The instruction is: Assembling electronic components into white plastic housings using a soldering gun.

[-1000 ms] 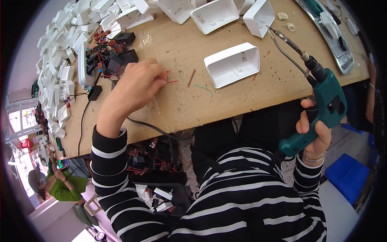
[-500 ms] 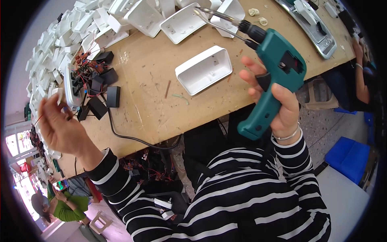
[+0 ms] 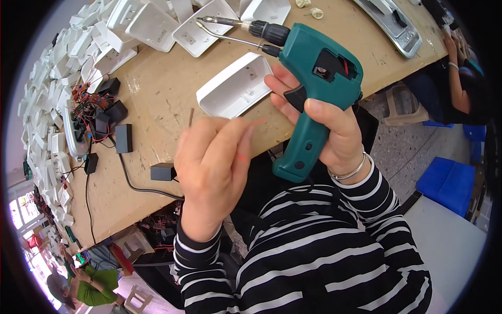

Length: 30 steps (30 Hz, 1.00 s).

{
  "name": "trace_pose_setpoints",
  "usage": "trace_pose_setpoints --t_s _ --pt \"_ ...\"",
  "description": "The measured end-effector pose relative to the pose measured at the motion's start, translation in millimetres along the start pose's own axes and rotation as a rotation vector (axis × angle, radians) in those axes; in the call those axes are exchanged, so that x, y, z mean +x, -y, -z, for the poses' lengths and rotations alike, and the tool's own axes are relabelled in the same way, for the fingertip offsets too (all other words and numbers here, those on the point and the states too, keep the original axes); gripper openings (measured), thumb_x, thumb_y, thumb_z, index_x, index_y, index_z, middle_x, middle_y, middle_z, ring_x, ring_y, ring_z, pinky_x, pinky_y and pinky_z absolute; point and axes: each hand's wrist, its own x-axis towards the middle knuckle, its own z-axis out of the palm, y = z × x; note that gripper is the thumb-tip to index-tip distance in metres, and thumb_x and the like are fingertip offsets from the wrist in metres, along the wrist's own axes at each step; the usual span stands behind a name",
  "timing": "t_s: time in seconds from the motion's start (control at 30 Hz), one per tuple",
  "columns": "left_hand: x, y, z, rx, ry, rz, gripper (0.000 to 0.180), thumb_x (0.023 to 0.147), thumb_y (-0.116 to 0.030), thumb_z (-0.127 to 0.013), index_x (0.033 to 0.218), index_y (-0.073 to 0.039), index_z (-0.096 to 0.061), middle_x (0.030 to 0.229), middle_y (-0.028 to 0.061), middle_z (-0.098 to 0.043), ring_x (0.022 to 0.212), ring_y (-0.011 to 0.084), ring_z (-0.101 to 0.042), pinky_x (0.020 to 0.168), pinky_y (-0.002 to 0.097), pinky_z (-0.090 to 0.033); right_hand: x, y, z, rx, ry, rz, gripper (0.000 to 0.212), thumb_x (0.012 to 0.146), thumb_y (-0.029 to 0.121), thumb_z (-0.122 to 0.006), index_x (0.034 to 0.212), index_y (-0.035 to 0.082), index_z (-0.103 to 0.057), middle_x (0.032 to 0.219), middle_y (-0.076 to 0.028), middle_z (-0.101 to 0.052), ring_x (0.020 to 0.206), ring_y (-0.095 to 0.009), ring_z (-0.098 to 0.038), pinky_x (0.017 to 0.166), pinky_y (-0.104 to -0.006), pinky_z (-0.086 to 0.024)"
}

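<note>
My right hand (image 3: pixel 334 131) is wrapped round the handle of a green soldering gun (image 3: pixel 324 94), which has a black trigger, a long metal tip and a thin feed tube reaching up and left. My left hand (image 3: pixel 209 162), partly blurred, is closed in a pinch on a thin red wire (image 3: pixel 259 122) near the gun's handle. Right beside its wrist is a small black box (image 3: pixel 163 171); whether the wire joins it is hidden. Beyond both hands an open white plastic housing (image 3: pixel 234 86) lies on the table.
White housings (image 3: pixel 57 104) are heaped along the left and far side. Black boxes with wires (image 3: pixel 107 112) lie by a white power strip (image 3: pixel 74 128). A black cable (image 3: pixel 136 183) crosses the table (image 3: pixel 162 104). A metal tray (image 3: pixel 392 26) stands far right. Other people sit at both sides.
My left hand has come right from the black boxes to near the soldering gun, with a red wire now showing in its fingers. The view has shifted; my right hand keeps holding the gun.
</note>
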Motion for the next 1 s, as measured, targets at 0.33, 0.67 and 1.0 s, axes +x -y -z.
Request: trace_pose_setpoints --t_s 0.33,0.67,1.0 --pt "5 1 -40 0.414 -0.212 0.035 0.013 0.074 -0.009 -0.074 0.085 -0.014 -0.069 0.074 -0.0024 -0.057 0.069 0.0151 -0.054 0.076 0.034 -0.027 1 -3 2 -0.01 0.001 0.017 0.065 0.084 0.01 -0.062 0.142 -0.001 -0.035 0.14 -0.019 -0.045 0.131 -0.032 -0.044 0.109 -0.0399 -0.039" --pt "6 -5 -32 0.059 -0.232 0.165 0.011 0.073 -0.003 -0.075 0.079 -0.01 -0.068 0.076 -0.0007 -0.062 0.065 0.0114 -0.051 0.072 0.0287 -0.029 -6 -1 3 -0.198 0.001 0.098 0.059 0.081 -0.001 -0.062 0.137 -0.002 -0.042 0.13 -0.018 -0.054 0.114 -0.026 -0.059 0.097 -0.0361 -0.049" --pt "1 -20 7 -0.546 -0.059 0.479 0.006 0.076 0.003 -0.072 0.079 0.0 -0.067 0.075 0.0037 -0.062 0.066 0.0099 -0.05 0.059 0.0234 -0.036 -23 2 -13 -0.92 0.141 0.459 0.042 0.079 -0.008 -0.064 0.119 -0.003 -0.054 0.107 -0.011 -0.063 0.092 -0.016 -0.062 0.077 -0.0256 -0.051"
